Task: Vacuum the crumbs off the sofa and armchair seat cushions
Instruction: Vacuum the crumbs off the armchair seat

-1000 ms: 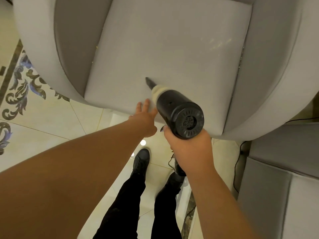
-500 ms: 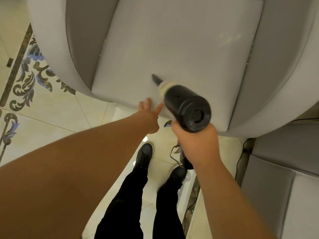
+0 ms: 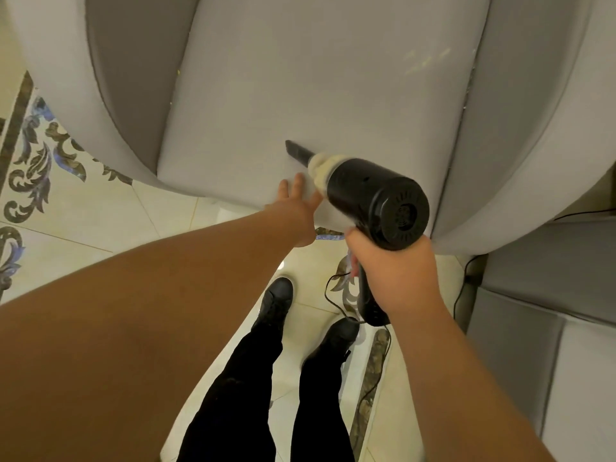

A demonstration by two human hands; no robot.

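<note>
No brand, label or writing can be read on anything in view; the floor (image 3: 83,221) at far left is glossy cream tile with a dark border strip and grey-blue scroll ornament; rising from it is a pale grey armchair (image 3: 56,78) with a curved left arm, darker on its inner face; its seat cushion (image 3: 316,78) fills the upper middle, a flat light grey pad with a few pale yellowish flecks, seemingly crumbs (image 3: 423,61), near its far right side; more specks lie in the seam beside the right arm.

The left hand (image 3: 293,211) reaches forward from a long bare forearm and rests on the front edge of the cushion, fingers straight and slightly spread, holding nothing; just right of it the handheld vacuum (image 3: 376,201), a black barrel with a cream section and a narrow dark nozzle (image 3: 296,151), angles up and to the left, its tip touching or nearly touching the cushion near the front middle; the vented rear cap faces the camera.

The right hand (image 3: 396,275) is wrapped round the vacuum's black handle below the barrel, knuckles toward the camera; a thin black cord (image 3: 333,295) loops down from the handle; below stand black trousers and black shoes (image 3: 276,301) on the tile; at far right sits a grey sofa (image 3: 550,328).
</note>
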